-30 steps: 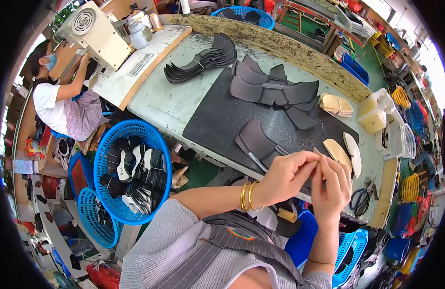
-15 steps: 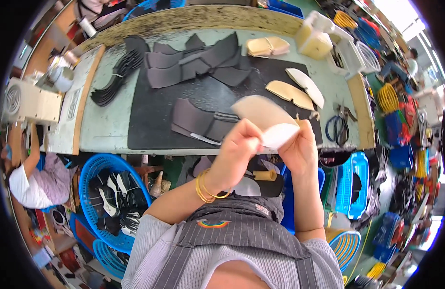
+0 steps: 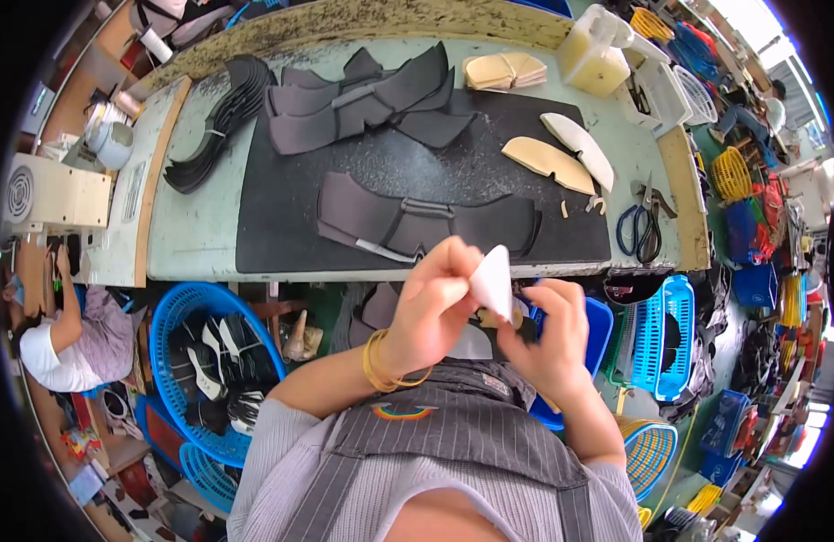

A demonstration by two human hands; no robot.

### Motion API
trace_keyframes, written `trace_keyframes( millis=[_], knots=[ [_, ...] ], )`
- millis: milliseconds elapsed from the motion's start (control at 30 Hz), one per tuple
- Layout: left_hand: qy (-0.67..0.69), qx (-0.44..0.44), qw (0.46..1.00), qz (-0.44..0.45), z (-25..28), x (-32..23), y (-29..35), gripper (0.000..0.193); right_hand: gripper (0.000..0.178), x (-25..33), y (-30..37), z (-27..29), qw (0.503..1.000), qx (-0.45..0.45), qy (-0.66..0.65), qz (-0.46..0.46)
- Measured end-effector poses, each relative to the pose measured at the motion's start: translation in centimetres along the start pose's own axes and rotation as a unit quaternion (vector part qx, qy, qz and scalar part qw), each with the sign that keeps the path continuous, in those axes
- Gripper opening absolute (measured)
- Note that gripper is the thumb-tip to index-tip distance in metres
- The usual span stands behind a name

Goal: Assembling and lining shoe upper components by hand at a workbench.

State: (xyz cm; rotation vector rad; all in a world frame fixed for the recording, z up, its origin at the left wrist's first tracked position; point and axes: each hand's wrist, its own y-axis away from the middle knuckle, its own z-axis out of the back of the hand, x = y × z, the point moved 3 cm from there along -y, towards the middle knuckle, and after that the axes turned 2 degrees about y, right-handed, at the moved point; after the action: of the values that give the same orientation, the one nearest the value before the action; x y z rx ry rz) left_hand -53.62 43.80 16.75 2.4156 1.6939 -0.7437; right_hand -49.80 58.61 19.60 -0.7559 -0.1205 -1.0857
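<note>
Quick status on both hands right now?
Left hand: closed, pinching a thin white piece.
Right hand: open, close beside that piece; whether it touches the lower tip cannot be told.

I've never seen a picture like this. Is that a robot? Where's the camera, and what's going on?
No robot: these are a person's own bare hands. A wide fisheye camera worn on the head looks down, so straight edges bend near the rim.

The left hand holds a small white piece; the right hand is close by, thumb and fingers apart.

On the workbench, a black mat bears dark curved pieces and a cream piece. A tied cream bundle lies near its far edge, scissors to the right.
</note>
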Motion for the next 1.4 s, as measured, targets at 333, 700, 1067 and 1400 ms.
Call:
trace_keyframes(
  millis=[333,700,1067,1400],
  knots=[
    [-0.222,-0.130,0.953,0.160,3.2,-3.0,1.6,0.022,0.041,-0.4,-4.3,-3.4,0.987,-0.061,-0.116,0.095],
    [-0.268,-0.163,0.949,0.043,4.2,-2.0,2.1,0.004,0.013,-0.9,-4.1,-4.8,0.970,-0.060,-0.215,-0.099],
    [-0.184,-0.177,0.957,0.135,3.4,-2.7,2.4,0.027,0.008,-4.8,-0.3,-3.2,0.809,-0.051,-0.408,-0.420],
    [-0.345,-0.018,0.899,0.267,3.5,1.6,4.3,0.037,0.043,0.8,2.2,-0.7,0.991,0.118,-0.055,0.007]
  ],
)
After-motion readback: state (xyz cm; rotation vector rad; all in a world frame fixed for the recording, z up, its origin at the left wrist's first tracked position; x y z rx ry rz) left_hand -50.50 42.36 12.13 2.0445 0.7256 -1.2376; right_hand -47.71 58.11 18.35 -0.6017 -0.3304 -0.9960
